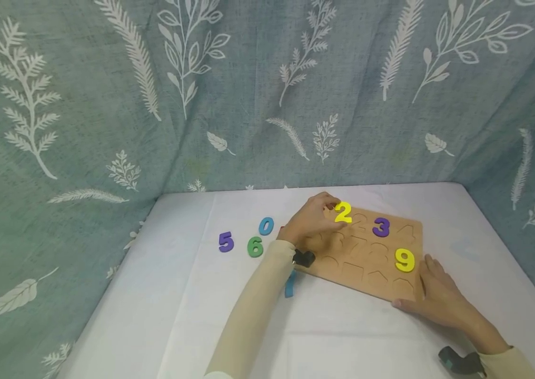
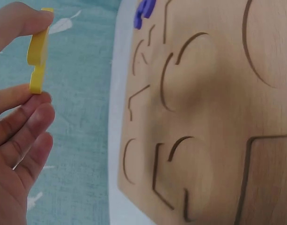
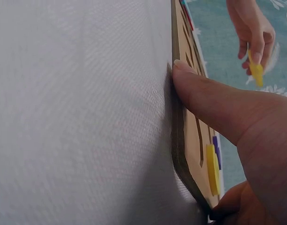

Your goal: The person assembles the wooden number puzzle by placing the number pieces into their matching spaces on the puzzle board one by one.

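Head view: high, facing forward and down over bench (image 1: 343, 331) to leaf-patterned cloth (image 1: 248, 131). Left wrist view: sideways, close above the wooden board (image 2: 213, 110). Right wrist view: sideways, close, low beside it; board common to all.

Right hand (image 3: 255, 133) against board (image 3: 192, 145) — yellow numeral (image 3: 212, 171), perhaps, atop

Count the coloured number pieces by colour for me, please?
Yellow: 2, digit 2 and digit 9
Purple: 2, digit 5 and digit 3
Blue: 2, digit 0 and a partly hidden blue piece
Green: 1, digit 6
Red: 1, a red piece mostly hidden by the left hand
Total: 8 in sight
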Tool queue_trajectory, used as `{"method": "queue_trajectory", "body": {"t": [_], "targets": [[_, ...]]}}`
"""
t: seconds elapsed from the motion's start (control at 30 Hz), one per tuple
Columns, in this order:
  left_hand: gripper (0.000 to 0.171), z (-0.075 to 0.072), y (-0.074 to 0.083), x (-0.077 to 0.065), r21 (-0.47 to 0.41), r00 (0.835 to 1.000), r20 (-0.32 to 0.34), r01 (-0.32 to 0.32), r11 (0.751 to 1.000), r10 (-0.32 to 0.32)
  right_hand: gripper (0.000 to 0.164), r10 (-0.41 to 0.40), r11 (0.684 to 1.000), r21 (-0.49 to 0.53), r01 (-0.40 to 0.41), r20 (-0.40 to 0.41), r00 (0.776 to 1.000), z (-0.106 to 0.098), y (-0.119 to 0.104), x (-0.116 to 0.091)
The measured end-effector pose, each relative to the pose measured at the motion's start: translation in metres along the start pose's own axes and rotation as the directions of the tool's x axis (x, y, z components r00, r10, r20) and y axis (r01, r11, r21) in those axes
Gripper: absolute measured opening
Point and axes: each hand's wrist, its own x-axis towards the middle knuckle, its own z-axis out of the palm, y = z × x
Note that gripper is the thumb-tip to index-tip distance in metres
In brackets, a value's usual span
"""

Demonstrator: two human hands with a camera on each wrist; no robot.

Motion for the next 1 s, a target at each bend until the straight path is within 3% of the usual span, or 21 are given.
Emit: {"method": "queue_trajectory", "body": {"t": [0.37, 0.5, 0.7, 1.0], "targets": [[0.062, 0.014, -0.005, 0.014, 0.031, 0.998, 0.049, 0.027, 0.999, -0.028, 0.141, 0.011, 1.0, -0.014, -0.011, -0.005, 1.0, 0.001, 0.0, 0.001], [0.061, 0.02, -0.006, 0.019, 0.075, 0.997, 0.054, 0.054, 0.996, -0.058, 0.14, -0.002, 1.0, -0.012, 0.002, -0.016, 1.0, 0.002, 0.0, 0.0], [0.062, 0.031, -0.01, 0.027, 0.164, 0.997, 0.061, 0.045, 0.985, -0.056, 0.142, 0.014, 1.0, -0.018, -0.014, -0.02, 1.0, 0.002, 0.001, 0.0], [0.064, 0.041, -0.008, 0.027, 0.119, 0.991, 0.067, 0.111, 0.987, -0.119, 0.142, 0.006, 0.999, -0.034, -0.007, -0.025, 1.0, 0.004, 0.001, 0.001]]}}
